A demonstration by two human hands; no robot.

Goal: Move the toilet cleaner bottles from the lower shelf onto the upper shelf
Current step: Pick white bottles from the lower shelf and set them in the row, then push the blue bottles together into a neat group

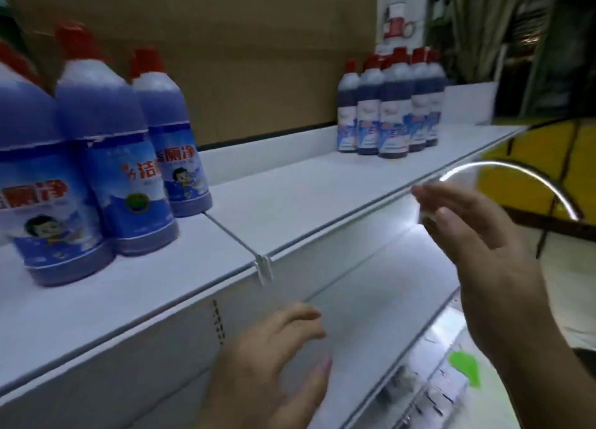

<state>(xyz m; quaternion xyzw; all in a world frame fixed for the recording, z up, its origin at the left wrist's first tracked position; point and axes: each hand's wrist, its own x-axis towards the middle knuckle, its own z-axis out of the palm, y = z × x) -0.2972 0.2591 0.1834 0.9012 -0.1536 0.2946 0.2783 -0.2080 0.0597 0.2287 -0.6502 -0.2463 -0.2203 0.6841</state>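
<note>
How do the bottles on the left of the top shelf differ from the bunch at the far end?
The left bottles show three in view, in a loose row left of the wire divider. The far bunch has at least five, packed tight, right of it. The left bottles look lighter purple, the far bunch darker. All stand upright, red-capped.

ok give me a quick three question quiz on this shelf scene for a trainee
1. True or false: the right hand holds one of the blue plastic bottles with red caps.
2. The thin wire divider on the white upper shelf lies: A) just right of the near three bottles B) across the bottle caps C) on the floor.
3. Fill in: the left hand, holding nothing, is ___ (open or shut).
Key: 1 false; 2 A; 3 open.
</note>
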